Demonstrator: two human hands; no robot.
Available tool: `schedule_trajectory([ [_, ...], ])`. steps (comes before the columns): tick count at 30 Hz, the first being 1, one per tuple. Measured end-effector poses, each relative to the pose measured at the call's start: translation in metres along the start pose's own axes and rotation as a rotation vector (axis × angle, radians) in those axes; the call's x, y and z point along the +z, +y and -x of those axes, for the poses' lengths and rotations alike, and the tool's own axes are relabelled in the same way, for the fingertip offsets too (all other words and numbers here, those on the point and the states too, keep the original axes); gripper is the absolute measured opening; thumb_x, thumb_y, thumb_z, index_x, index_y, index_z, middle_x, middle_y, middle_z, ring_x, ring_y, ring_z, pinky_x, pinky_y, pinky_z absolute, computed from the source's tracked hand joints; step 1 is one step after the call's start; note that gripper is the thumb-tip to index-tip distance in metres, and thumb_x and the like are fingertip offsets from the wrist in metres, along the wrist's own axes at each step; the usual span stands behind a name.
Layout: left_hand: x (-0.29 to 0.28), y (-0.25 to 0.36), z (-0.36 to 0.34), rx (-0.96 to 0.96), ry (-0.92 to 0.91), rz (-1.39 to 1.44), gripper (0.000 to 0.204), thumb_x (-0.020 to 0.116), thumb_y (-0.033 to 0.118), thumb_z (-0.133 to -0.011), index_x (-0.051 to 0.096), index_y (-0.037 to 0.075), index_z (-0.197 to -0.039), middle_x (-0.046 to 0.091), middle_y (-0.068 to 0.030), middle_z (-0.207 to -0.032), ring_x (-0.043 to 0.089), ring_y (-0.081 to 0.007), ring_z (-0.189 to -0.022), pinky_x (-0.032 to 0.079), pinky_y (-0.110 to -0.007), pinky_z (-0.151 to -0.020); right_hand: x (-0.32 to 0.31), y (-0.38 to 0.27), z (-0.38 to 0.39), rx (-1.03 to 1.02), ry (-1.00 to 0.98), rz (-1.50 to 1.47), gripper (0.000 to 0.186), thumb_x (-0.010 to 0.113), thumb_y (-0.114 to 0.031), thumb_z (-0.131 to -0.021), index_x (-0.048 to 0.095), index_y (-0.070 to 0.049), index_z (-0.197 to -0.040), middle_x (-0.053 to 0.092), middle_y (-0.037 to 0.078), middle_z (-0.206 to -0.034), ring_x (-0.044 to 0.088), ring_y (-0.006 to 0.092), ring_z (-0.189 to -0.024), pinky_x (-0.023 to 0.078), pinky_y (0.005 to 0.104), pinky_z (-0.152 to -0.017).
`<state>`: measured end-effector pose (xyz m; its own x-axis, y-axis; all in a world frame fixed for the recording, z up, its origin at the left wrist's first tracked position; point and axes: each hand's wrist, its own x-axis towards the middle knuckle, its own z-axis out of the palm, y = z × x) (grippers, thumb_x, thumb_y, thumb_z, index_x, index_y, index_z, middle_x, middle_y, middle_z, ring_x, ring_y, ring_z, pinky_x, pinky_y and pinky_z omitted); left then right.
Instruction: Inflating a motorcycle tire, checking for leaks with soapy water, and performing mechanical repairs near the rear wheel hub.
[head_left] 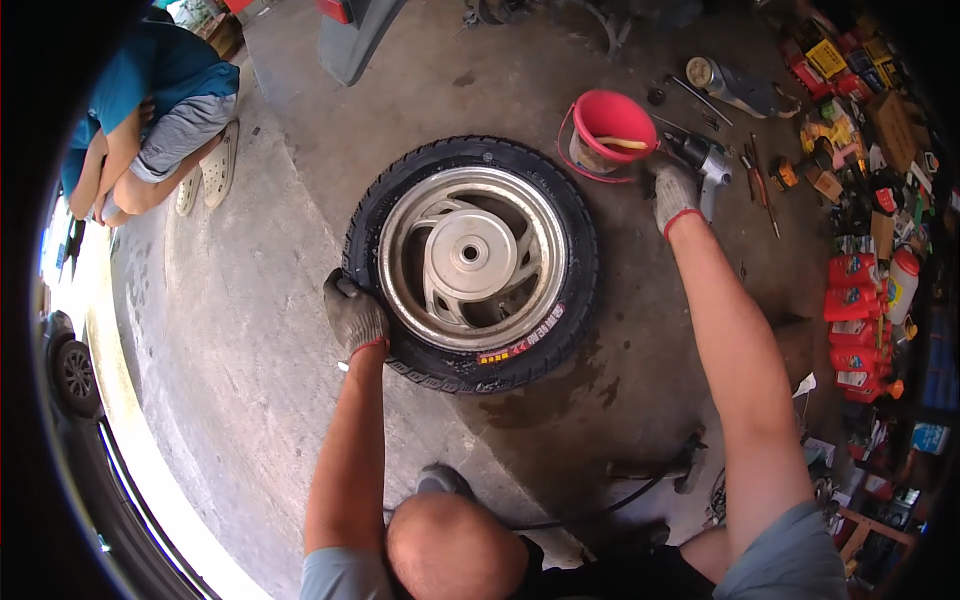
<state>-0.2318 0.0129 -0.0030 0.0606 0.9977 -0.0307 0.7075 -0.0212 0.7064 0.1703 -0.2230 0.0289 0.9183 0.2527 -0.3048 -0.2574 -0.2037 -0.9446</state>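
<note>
A black tyre (575,290) on a silver spoked wheel rim (470,255) lies flat on the floor in front of me. My left hand (355,315), in a grey knitted glove with a dark palm, grips the tyre's left edge with bent fingers. My right hand (677,190), gloved alike, reaches to the right side of a red bucket (590,112). Its fingers look curled together, but what they hold is hidden. A pale yellowish stick (622,143) leans inside the bucket. Beside the right hand lies a grey impact wrench (712,165).
A person (180,95) crouches at the far left. Boxes and red bottles (855,300) crowd the right side. Hand tools, an orange-black drill (795,170) and a grey cylindrical tool (735,88) lie right of the bucket. A black hose (620,500) crosses near my knee (455,545).
</note>
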Motion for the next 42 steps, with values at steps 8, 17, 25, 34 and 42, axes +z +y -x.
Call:
schedule_trajectory([
  [8, 0.003, -0.004, -0.001, 0.015, 0.036, -0.001, 0.037, 0.038, 0.026, -0.096, 0.056, 0.001, -0.118, 0.061, -0.0266, -0.109, 0.058, -0.0418, -0.104, 0.044, -0.045, -0.089, -0.026, 0.126, 0.050, -0.387, 0.134, 1.186, 0.024, 0.054, -0.023, -0.082, 0.062, -0.006, -0.098, 0.065, 0.024, -0.099, 0.063, 0.0415, -0.091, 0.050, 0.0484, -0.079],
  [17, 0.003, -0.006, -0.002, -0.006, 0.003, 0.006, 0.037, 0.038, 0.025, -0.096, 0.055, 0.003, -0.119, 0.060, -0.0261, -0.114, 0.057, -0.0406, -0.107, 0.043, -0.045, -0.091, -0.066, 0.146, 0.027, -0.428, 0.480, 0.837, 0.012, 0.058, -0.015, -0.082, 0.060, -0.007, -0.090, 0.067, 0.018, -0.090, 0.065, 0.0369, -0.088, 0.049, 0.0447, -0.076],
  [25, 0.001, 0.000, 0.001, -0.025, 0.007, -0.010, 0.039, 0.036, 0.027, -0.096, 0.055, 0.003, -0.120, 0.059, -0.0258, -0.116, 0.056, -0.0409, -0.109, 0.043, -0.046, -0.092, -0.104, 0.170, -0.034, -0.412, 0.414, 1.431, 0.021, 0.054, -0.020, -0.086, 0.061, -0.001, -0.092, 0.067, 0.020, -0.091, 0.067, 0.0329, -0.086, 0.052, 0.0445, -0.072],
  [34, 0.001, 0.002, 0.000, -0.046, -0.022, -0.030, 0.040, 0.036, 0.028, -0.096, 0.055, 0.003, -0.121, 0.059, -0.0264, -0.116, 0.055, -0.0416, -0.109, 0.042, -0.045, -0.092, -0.151, 0.156, 0.008, -0.367, 0.501, 0.709, 0.023, 0.057, -0.025, -0.089, 0.069, -0.006, -0.094, 0.069, 0.017, -0.090, 0.067, 0.0302, -0.084, 0.052, 0.0377, -0.070],
  [42, 0.000, -0.001, 0.001, -0.004, 0.006, 0.002, 0.038, 0.037, 0.027, -0.097, 0.055, 0.003, -0.121, 0.059, -0.0269, -0.115, 0.055, -0.0421, -0.109, 0.043, -0.046, -0.092, -0.069, 0.132, 0.068, -0.278, 0.225, 0.747, 0.020, 0.060, -0.014, -0.088, 0.062, -0.004, -0.105, 0.066, 0.012, -0.091, 0.062, 0.0245, -0.072, 0.048, 0.0360, -0.063],
])
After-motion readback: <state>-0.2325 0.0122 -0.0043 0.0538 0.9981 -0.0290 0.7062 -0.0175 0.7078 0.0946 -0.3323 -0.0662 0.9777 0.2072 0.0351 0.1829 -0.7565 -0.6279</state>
